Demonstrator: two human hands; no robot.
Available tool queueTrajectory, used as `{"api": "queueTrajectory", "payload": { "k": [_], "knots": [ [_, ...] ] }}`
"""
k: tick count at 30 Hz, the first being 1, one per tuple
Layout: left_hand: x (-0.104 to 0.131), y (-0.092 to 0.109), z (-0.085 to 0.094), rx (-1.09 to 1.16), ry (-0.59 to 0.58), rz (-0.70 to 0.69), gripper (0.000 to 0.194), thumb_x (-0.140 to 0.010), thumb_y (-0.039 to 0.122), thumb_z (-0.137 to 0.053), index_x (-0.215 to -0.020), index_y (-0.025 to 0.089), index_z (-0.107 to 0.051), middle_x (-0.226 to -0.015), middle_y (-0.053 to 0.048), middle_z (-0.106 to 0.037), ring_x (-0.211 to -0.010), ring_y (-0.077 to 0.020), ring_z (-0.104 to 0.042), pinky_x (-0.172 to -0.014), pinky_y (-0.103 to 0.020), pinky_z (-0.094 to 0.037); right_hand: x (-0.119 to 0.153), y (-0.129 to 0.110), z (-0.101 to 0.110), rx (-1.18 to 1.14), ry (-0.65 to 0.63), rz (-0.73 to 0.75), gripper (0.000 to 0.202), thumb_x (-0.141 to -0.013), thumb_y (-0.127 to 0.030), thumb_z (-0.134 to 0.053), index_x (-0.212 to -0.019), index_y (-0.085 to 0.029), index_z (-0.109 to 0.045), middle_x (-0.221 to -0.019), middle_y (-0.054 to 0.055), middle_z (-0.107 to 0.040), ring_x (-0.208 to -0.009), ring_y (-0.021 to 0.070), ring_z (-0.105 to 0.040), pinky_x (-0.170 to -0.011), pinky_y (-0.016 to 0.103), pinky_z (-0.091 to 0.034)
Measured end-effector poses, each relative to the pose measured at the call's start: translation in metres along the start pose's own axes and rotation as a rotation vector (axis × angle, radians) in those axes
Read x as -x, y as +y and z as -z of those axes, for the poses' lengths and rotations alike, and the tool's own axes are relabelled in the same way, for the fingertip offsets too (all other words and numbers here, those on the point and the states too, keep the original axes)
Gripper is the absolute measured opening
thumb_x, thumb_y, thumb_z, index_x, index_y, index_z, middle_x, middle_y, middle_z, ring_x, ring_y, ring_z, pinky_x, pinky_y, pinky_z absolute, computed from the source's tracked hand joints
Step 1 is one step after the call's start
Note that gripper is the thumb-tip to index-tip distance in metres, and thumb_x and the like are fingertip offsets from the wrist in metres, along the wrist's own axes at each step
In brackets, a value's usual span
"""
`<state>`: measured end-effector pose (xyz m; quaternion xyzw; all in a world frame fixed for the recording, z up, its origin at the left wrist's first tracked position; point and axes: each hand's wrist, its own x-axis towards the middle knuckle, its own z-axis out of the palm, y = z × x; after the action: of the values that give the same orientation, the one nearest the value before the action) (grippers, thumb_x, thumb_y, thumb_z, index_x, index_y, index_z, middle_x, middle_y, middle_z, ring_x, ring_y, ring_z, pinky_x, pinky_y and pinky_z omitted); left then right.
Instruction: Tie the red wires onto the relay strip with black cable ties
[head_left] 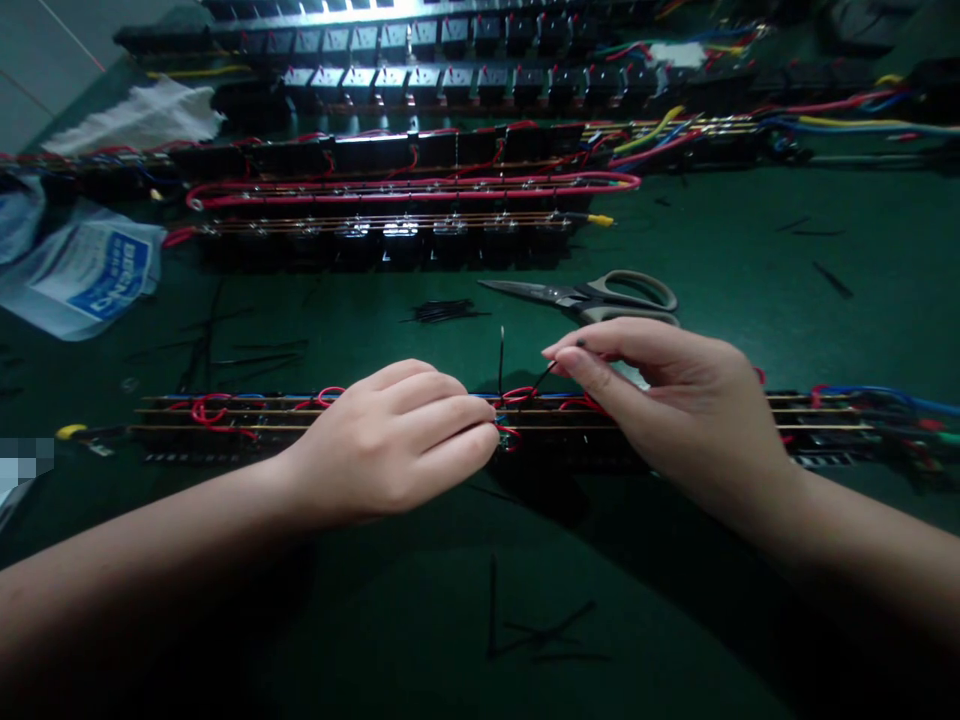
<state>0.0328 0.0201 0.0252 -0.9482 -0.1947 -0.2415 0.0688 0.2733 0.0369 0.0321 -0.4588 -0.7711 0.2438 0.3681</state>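
Observation:
A long black strip (pixel 285 418) with brass rods and red wire loops lies across the green table. My left hand (pixel 405 435) rests over its middle, fingers together and bent down at the red wires; what is under the fingertips is hidden. Just to the right, my right hand (pixel 660 400) pinches a thin black tie (pixel 545 376) between thumb and forefinger, and the tie runs down to the strip. Another thin black tie end (pixel 501 360) stands upright between the hands. Scissors (pixel 577 296) lie behind my right hand, beside a small bundle of black ties (pixel 446 311).
Further back lie more wired black strips (pixel 390 235) with red, yellow and blue wires. A plastic bag (pixel 90 270) and a white cloth (pixel 142 115) are at the left. Loose black pieces (pixel 547 635) lie on the green table (pixel 375 620) in front.

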Motion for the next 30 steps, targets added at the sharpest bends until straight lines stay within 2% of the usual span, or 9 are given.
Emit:
{"api": "queueTrajectory", "payload": {
  "k": [4,7,15,20,27,30],
  "knots": [
    [-0.0008,-0.0002,0.0009,-0.006,-0.031,0.008,0.008,-0.09,0.015,-0.062,-0.098,0.013,-0.063,-0.099,-0.006,-0.075,-0.085,-0.0195,-0.065,-0.077,-0.034,-0.054,-0.0028,0.001,0.0002,0.068,-0.19,0.209,0.012,-0.091,-0.021,-0.063,-0.084,-0.021,-0.074,-0.086,0.003,-0.074,-0.078,0.0167,-0.068,-0.07,0.029,-0.052],
    [-0.0018,0.0003,0.0015,-0.025,-0.06,0.01,0.007,-0.092,0.016,-0.059,-0.097,0.015,-0.063,-0.101,-0.004,-0.074,-0.087,-0.0189,-0.064,-0.077,-0.033,-0.053,-0.0039,0.0022,-0.0002,0.105,-0.243,0.246,0.014,-0.091,-0.02,-0.061,-0.083,-0.02,-0.073,-0.085,0.005,-0.073,-0.078,0.0172,-0.067,-0.069,0.03,-0.052],
    [-0.0035,0.001,0.0022,-0.037,-0.076,0.004,0.007,-0.093,0.016,-0.056,-0.095,0.015,-0.062,-0.101,-0.005,-0.074,-0.086,-0.0186,-0.063,-0.074,-0.033,-0.052,-0.0041,0.0012,0.0011,0.115,-0.256,0.151,0.006,-0.088,-0.023,-0.064,-0.086,-0.02,-0.069,-0.087,0.004,-0.073,-0.08,0.0185,-0.067,-0.068,0.031,-0.052],
    [-0.0035,0.0004,0.0018,-0.034,-0.076,-0.006,0.007,-0.092,0.015,-0.057,-0.096,0.015,-0.063,-0.102,-0.006,-0.073,-0.087,-0.0193,-0.064,-0.073,-0.033,-0.052,-0.0043,-0.0005,0.0016,0.111,-0.248,0.141,0.005,-0.088,-0.024,-0.064,-0.088,-0.021,-0.067,-0.085,0.002,-0.072,-0.076,0.0172,-0.067,-0.065,0.03,-0.051],
    [-0.0031,0.0001,0.0019,-0.033,-0.084,-0.009,0.006,-0.092,0.015,-0.057,-0.096,0.015,-0.063,-0.103,-0.006,-0.073,-0.088,-0.0194,-0.063,-0.073,-0.033,-0.052,-0.0007,-0.0006,0.0026,0.077,-0.098,0.08,0.006,-0.091,-0.024,-0.061,-0.086,-0.024,-0.064,-0.08,0.0,-0.07,-0.069,0.0162,-0.064,-0.062,0.03,-0.05],
    [-0.0032,0.0003,0.0019,-0.033,-0.08,-0.006,0.007,-0.092,0.015,-0.057,-0.096,0.015,-0.063,-0.102,-0.006,-0.073,-0.087,-0.0194,-0.063,-0.073,-0.033,-0.052,-0.0016,-0.0001,0.0024,0.092,-0.153,0.109,0.005,-0.09,-0.022,-0.062,-0.085,-0.023,-0.065,-0.08,0.001,-0.07,-0.07,0.0168,-0.065,-0.062,0.031,-0.049]
  ]
}}
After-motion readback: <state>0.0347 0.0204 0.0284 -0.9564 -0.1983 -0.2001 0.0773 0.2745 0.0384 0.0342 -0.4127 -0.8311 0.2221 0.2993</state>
